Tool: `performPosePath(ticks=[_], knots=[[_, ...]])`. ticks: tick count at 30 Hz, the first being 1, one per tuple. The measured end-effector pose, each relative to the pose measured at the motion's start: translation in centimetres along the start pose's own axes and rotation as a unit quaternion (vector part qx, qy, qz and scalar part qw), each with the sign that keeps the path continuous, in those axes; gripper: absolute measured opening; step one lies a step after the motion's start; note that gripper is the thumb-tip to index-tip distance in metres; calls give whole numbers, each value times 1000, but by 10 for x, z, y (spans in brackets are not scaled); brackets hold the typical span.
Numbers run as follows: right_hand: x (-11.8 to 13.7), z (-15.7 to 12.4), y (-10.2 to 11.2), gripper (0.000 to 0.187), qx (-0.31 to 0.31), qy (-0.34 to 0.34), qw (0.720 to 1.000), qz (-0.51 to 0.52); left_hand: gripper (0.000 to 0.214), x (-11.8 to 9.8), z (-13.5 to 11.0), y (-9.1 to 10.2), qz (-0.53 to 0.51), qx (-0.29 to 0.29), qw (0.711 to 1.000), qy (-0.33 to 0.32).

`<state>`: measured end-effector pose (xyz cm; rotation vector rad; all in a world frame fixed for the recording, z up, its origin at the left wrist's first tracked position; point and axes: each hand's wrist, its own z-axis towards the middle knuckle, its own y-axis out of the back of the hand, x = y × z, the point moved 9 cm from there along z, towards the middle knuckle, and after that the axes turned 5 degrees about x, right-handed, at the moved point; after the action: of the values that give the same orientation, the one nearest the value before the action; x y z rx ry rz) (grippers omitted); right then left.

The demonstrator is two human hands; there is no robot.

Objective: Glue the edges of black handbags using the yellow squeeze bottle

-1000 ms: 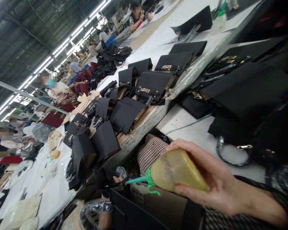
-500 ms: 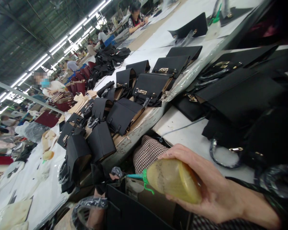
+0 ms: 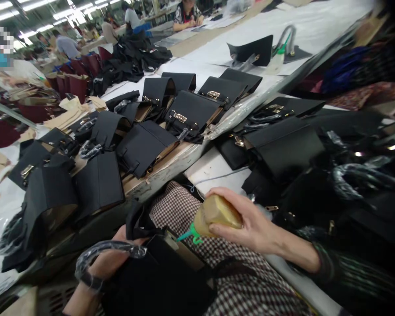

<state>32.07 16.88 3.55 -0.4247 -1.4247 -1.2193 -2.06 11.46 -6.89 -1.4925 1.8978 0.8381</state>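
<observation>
My right hand (image 3: 250, 226) is wrapped round a squeeze bottle (image 3: 213, 215) of yellowish liquid, tilted down to the left. Its green-blue nozzle tip (image 3: 181, 237) is at the open top edge of a black handbag (image 3: 154, 276) on my lap; whether it touches cannot be made out. My left hand (image 3: 110, 259) grips the bag at its upper left side, fingers partly hidden by black material. The bag's plastic-wrapped handle (image 3: 105, 250) loops over my left wrist.
Several black handbags (image 3: 148, 142) with gold clasps crowd the table to the front, and more lie on a surface at right (image 3: 283, 145). Another glue bottle (image 3: 276, 61) stands farther back. Maroon pieces (image 3: 75, 85) and people at work (image 3: 186, 17) are beyond.
The bottle has moved away from the camera, its nozzle now down at the bag's edge. The bag and my left hand show more fully. The head view has turned and levelled.
</observation>
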Motion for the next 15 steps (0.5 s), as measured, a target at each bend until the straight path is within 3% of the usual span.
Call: performPosePath(ticks=[6, 15], knots=[[-6, 11, -10, 55, 14, 41, 999, -12, 29, 7, 10, -10, -114, 85, 990, 0], [4, 22, -24, 55, 39, 79, 996, -30, 28, 11, 1, -20, -193, 115, 974, 26]])
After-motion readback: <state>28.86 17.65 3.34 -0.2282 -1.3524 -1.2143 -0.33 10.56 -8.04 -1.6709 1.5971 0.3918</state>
